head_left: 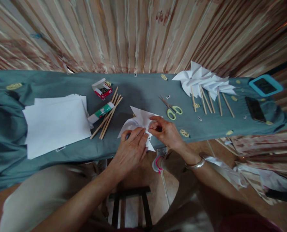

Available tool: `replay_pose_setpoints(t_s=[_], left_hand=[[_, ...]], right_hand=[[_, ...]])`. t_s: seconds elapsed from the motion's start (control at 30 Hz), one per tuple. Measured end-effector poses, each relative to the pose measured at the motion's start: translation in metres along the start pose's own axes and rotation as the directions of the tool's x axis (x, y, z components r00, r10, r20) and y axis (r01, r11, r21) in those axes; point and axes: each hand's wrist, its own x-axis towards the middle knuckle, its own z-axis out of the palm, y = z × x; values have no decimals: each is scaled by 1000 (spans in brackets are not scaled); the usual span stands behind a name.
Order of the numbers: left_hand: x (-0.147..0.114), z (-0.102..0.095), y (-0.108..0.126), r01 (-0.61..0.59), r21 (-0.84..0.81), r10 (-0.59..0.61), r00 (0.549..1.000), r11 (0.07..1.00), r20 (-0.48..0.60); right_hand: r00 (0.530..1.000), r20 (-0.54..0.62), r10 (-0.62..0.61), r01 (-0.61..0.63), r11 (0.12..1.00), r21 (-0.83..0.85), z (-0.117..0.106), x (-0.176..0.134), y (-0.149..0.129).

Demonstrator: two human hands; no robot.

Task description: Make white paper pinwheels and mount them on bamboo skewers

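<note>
Left hand [132, 146] on pointed paper pinwheel [141, 118]; right hand [167, 132] at folded centre.

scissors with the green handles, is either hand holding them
No, the scissors lie on the cloth while the left hand and right hand both touch the folded white paper.

2 hands [131, 149], 1 tube [101, 112], 1 box [105, 93]

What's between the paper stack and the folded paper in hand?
Head view: wooden sticks and a green-and-white tube lie between the stack and the folded paper, with the red box farther back.
</note>
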Motion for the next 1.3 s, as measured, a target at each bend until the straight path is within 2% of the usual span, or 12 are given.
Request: replay_pose_setpoints(t_s=[0.43, 1.13, 1.3], left_hand=[[2, 3, -1, 24, 29, -24, 1000, 999, 3], [12, 2, -3, 82, -56, -82, 997, 995, 6], [15, 2, -3, 101, -53, -100, 995, 993, 20]], right_hand=[[1000, -1, 1, -1, 1000, -23, 1, 1, -1], [1000, 13, 2, -1, 996, -92, 3, 0, -6], [999, 20, -30, 33, 989, -147, 1, -1, -4]])
